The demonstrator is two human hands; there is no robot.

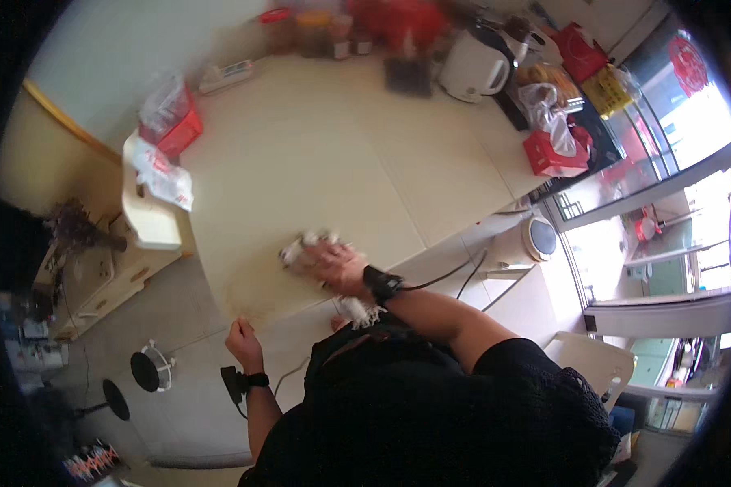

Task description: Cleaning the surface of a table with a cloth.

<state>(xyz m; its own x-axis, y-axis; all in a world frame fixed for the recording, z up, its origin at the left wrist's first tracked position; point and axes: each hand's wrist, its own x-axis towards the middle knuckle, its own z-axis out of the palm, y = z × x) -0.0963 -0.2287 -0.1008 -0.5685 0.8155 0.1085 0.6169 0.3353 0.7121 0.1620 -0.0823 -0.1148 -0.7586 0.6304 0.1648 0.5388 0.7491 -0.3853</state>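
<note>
My right hand (339, 268), with a black band round its wrist, presses down on a bunched whitish cloth (295, 251) with darker patches. The cloth lies on the near part of a pale table (300, 154); a fringed end (357, 312) hangs by the table's front edge. By the near left corner of the table is my left hand (244, 344), its fingers curled closed. Whether anything is inside them is hidden. A black strap and a small device (234, 384) sit on the left wrist.
A red basket (179, 130) stands at the table's left edge, above a white chair (150, 219) with a plastic bag. A white kettle (473, 66) and a red box (554, 154) are at the far right. A bin (524, 243) stands beyond the right edge; a stool (146, 371) is at left.
</note>
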